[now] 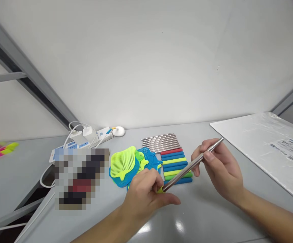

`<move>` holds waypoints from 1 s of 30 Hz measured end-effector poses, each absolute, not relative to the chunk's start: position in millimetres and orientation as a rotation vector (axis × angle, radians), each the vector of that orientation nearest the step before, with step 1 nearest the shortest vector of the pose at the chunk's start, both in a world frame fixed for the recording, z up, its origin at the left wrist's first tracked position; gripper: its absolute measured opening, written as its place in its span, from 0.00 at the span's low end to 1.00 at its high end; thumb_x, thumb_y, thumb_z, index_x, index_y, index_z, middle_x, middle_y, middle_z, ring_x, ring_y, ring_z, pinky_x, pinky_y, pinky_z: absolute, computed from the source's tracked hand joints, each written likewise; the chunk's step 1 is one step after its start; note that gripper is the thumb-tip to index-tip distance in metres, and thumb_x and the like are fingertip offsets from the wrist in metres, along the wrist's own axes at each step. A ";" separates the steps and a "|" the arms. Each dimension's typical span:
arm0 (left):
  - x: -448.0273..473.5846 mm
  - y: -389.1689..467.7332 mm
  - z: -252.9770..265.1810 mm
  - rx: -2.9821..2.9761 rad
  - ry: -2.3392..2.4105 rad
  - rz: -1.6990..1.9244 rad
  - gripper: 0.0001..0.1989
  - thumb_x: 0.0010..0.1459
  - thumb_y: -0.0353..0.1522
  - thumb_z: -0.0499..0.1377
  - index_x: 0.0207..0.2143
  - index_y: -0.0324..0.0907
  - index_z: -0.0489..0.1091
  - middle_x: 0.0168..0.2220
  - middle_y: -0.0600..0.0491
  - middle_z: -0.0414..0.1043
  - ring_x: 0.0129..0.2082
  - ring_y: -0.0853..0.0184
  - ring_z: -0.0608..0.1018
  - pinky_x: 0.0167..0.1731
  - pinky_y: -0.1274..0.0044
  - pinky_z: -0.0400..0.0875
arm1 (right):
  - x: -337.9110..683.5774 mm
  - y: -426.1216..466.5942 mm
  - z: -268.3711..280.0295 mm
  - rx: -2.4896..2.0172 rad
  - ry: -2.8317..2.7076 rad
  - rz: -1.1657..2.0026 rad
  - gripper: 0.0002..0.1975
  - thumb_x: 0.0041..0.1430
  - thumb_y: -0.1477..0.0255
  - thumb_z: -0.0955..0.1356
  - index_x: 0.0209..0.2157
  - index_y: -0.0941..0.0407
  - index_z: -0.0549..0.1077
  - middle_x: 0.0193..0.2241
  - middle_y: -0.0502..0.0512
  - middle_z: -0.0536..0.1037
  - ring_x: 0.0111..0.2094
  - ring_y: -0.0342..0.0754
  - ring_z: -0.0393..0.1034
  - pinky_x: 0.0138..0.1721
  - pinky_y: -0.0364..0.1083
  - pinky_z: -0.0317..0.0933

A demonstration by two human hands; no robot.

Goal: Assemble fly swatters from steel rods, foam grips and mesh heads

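My right hand (221,168) is closed around the upper part of a silver metal rod (187,170), which slants down to the left. At the rod's lower end, my left hand (146,189) grips a yellow-green plastic piece (160,190), seemingly the neck of a fly swatter head; the rest is hidden by the hand. Rod and plastic piece meet there. Behind the left hand lie overlapping perforated fly swatter heads, a yellow-green one (123,162) on top and a blue one (148,157) beside it. A row of red, blue, yellow and green handle sleeves (174,165) lies beyond the rod.
Several silver rods (161,142) lie side by side near the wall. A power strip (72,147) with white plugs and cables is at the left, beside a pixelated object (82,180). A flat white wrapped package (268,145) covers the table's right side. Bright-coloured items (1,151) sit far left.
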State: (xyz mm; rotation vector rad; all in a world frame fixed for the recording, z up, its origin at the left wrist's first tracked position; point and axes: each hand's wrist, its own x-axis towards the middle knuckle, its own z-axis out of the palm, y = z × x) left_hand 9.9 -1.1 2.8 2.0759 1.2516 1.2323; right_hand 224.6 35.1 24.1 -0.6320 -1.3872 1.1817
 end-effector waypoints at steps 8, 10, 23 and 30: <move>16.8 -7.2 8.0 1.707 1.260 0.916 0.28 0.43 0.53 0.67 0.21 0.42 0.59 0.17 0.61 0.57 0.18 0.75 0.58 0.18 0.81 0.48 | 220.0 23.5 15.6 -0.621 -1.577 1.320 0.02 0.68 0.69 0.63 0.41 0.50 0.65 0.31 0.48 0.72 0.27 0.42 0.71 0.30 0.45 0.67; 19.9 -11.9 6.9 1.634 1.232 0.861 0.28 0.42 0.53 0.68 0.22 0.42 0.59 0.18 0.61 0.61 0.19 0.75 0.58 0.19 0.80 0.49 | 213.2 19.4 8.6 -0.604 -1.595 1.545 0.04 0.67 0.67 0.64 0.41 0.51 0.64 0.30 0.49 0.73 0.28 0.42 0.71 0.30 0.45 0.67; 5.0 12.3 32.2 0.949 0.868 1.316 0.31 0.63 0.56 0.41 0.37 0.40 0.68 0.36 0.46 0.75 0.35 0.63 0.76 0.39 0.71 0.70 | 214.7 44.2 14.6 -0.752 -1.242 1.542 0.12 0.64 0.61 0.66 0.34 0.53 0.62 0.29 0.54 0.81 0.26 0.48 0.76 0.26 0.46 0.67; -0.8 17.7 26.6 0.898 0.920 1.534 0.27 0.63 0.53 0.46 0.33 0.40 0.69 0.30 0.51 0.73 0.29 0.66 0.74 0.35 0.75 0.69 | 216.0 38.7 8.4 -0.773 -1.426 1.568 0.10 0.60 0.66 0.71 0.31 0.54 0.66 0.29 0.53 0.79 0.27 0.44 0.73 0.27 0.44 0.64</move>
